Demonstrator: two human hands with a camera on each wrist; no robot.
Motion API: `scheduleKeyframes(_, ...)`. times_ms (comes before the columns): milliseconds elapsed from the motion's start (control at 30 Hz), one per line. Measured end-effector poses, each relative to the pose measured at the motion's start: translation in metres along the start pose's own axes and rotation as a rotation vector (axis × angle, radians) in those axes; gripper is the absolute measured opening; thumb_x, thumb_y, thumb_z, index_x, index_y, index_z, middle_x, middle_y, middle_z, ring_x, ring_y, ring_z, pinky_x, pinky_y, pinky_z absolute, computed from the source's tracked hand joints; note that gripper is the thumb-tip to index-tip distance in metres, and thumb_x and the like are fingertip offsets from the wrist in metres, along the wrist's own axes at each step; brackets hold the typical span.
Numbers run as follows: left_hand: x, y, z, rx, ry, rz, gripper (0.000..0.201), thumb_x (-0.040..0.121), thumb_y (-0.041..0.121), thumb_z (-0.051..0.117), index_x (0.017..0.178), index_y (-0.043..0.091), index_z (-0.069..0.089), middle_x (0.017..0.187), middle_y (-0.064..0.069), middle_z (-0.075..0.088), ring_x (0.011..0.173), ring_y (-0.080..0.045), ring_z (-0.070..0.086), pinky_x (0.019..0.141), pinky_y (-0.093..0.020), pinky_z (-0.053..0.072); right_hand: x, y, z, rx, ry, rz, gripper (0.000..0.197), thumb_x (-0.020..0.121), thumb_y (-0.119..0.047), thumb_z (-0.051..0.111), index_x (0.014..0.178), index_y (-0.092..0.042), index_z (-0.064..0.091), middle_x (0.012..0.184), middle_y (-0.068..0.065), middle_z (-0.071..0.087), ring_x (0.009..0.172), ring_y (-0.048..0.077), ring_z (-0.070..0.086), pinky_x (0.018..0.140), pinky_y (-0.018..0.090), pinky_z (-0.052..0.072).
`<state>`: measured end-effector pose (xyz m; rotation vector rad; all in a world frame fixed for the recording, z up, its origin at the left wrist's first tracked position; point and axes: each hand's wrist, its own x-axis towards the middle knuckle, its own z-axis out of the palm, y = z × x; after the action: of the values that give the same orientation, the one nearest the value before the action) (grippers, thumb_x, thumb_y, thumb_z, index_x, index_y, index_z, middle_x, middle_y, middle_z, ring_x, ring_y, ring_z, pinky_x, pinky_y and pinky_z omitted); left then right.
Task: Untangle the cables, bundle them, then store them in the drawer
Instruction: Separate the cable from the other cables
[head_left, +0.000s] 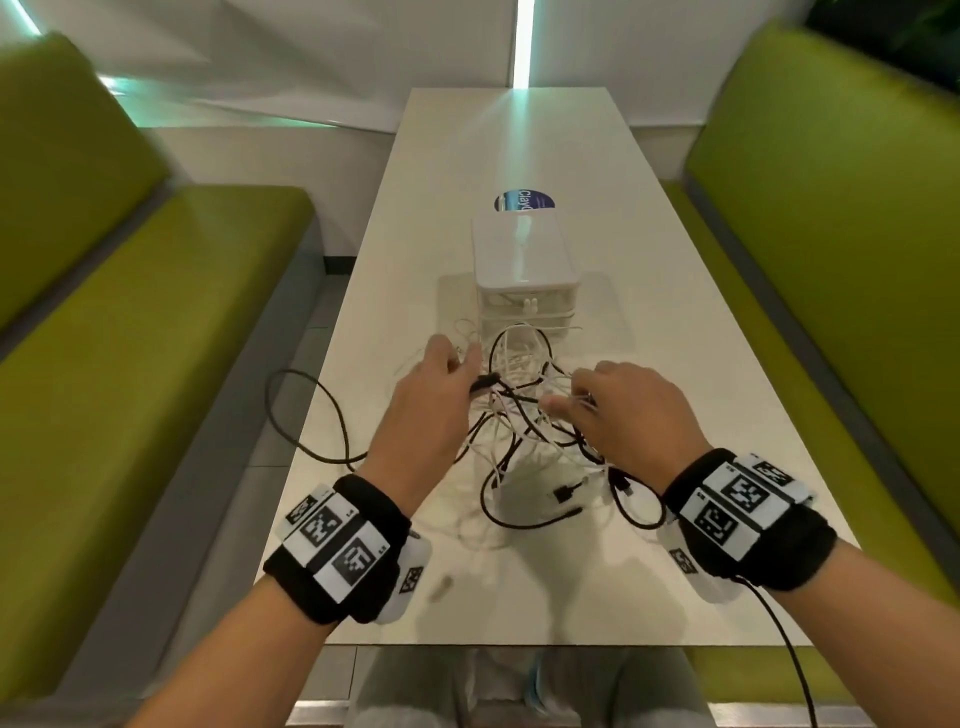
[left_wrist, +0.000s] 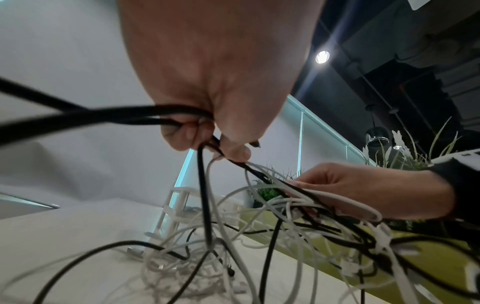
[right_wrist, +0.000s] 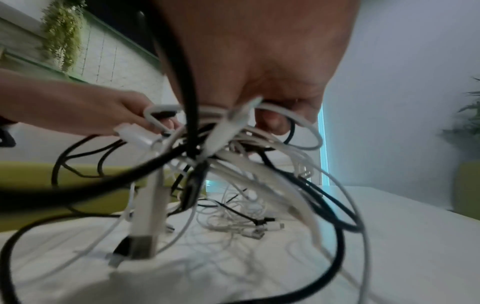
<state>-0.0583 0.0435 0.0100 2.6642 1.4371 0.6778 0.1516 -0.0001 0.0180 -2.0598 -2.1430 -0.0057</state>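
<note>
A tangle of black and white cables (head_left: 524, 415) is lifted off the white table (head_left: 675, 519) between my hands. My left hand (head_left: 441, 374) pinches a black cable (left_wrist: 202, 195) near its plug; a loop of it hangs off the table's left edge (head_left: 291, 410). My right hand (head_left: 613, 405) grips a bunch of white cables (right_wrist: 272, 127) mixed with black strands. Loose ends and plugs (head_left: 566, 491) trail onto the table below. Just beyond the tangle stands a small white drawer unit (head_left: 524, 270), drawers closed.
Green benches flank the table on the left (head_left: 130, 364) and right (head_left: 831, 260). A round blue sticker (head_left: 524, 201) lies behind the drawer unit. A black wire (head_left: 779, 634) runs from my right wristband off the near edge.
</note>
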Motion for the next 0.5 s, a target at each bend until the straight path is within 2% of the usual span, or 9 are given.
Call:
scheduleKeyframes(67, 0.002, -0.003, -0.002, 0.006, -0.001, -0.003, 0.052, 0.079, -0.007, 0.066, 0.129, 0.003, 0.054, 0.095, -0.014, 0.049, 0.056, -0.017, 0.031, 0.053, -0.029, 0.029, 0.001, 0.001, 0.002, -0.027, 0.032, -0.004, 0.056, 0.093, -0.064, 0.028, 0.083, -0.018, 0.058, 0.078, 0.0, 0.054, 0.067, 0.024, 0.053, 0.057, 0.033, 0.037)
scheduleKeyframes(100, 0.001, -0.004, 0.001, 0.007, -0.038, -0.007, 0.051, 0.081, -0.006, 0.065, 0.129, 0.003, 0.053, 0.095, -0.014, 0.049, 0.056, -0.018, 0.035, 0.053, -0.029, 0.03, -0.001, 0.002, 0.006, -0.059, -0.002, -0.015, 0.057, 0.094, -0.062, 0.026, 0.087, -0.017, 0.06, 0.081, 0.001, 0.054, 0.066, 0.024, 0.053, 0.059, 0.034, 0.038)
scheduleKeyframes(200, -0.009, -0.003, 0.017, 0.005, -0.144, -0.034, 0.051, 0.083, -0.005, 0.061, 0.133, 0.004, 0.05, 0.098, -0.012, 0.048, 0.062, -0.025, 0.051, 0.054, -0.031, 0.037, -0.01, 0.004, 0.021, -0.109, -0.259, 0.018, 0.058, 0.097, -0.057, 0.021, 0.101, -0.016, 0.062, 0.093, 0.004, 0.056, 0.078, 0.025, 0.057, 0.072, 0.038, 0.044)
scheduleKeyframes(267, -0.014, -0.003, 0.025, -0.014, -0.153, -0.049, 0.055, 0.082, -0.009, 0.059, 0.135, 0.004, 0.05, 0.098, -0.013, 0.048, 0.062, -0.025, 0.052, 0.054, -0.031, 0.04, -0.01, 0.008, 0.022, -0.023, -0.352, 0.108, 0.052, 0.099, -0.054, 0.028, 0.11, -0.015, 0.06, 0.1, 0.007, 0.061, 0.09, 0.027, 0.061, 0.08, 0.039, 0.048)
scheduleKeyframes(367, -0.013, -0.004, 0.024, -0.016, -0.135, -0.053, 0.057, 0.079, -0.011, 0.063, 0.133, 0.005, 0.051, 0.096, -0.012, 0.049, 0.063, -0.026, 0.056, 0.055, -0.033, 0.048, -0.005, 0.013, 0.011, 0.048, -0.342, 0.136, 0.054, 0.096, -0.06, 0.032, 0.113, -0.017, 0.06, 0.101, 0.01, 0.065, 0.1, 0.029, 0.059, 0.085, 0.04, 0.05)
scheduleKeyframes(433, -0.011, -0.003, 0.021, -0.009, -0.119, -0.052, 0.059, 0.077, -0.011, 0.065, 0.131, 0.006, 0.053, 0.095, -0.011, 0.052, 0.063, -0.026, 0.055, 0.053, -0.029, 0.04, -0.003, 0.011, 0.0, 0.072, -0.308, 0.066, 0.053, 0.092, -0.063, 0.039, 0.125, -0.025, 0.055, 0.112, 0.009, 0.062, 0.114, 0.029, 0.049, 0.092, 0.04, 0.045)
scheduleKeyframes(500, -0.008, 0.0, 0.019, -0.012, -0.091, -0.043, 0.057, 0.077, -0.009, 0.065, 0.131, 0.007, 0.055, 0.091, -0.01, 0.055, 0.065, -0.025, 0.054, 0.055, -0.027, 0.032, -0.002, 0.002, -0.008, 0.192, -0.164, -0.095, 0.045, 0.093, -0.051, 0.051, 0.129, -0.024, 0.054, 0.12, 0.0, 0.061, 0.117, 0.021, 0.045, 0.094, 0.034, 0.042)
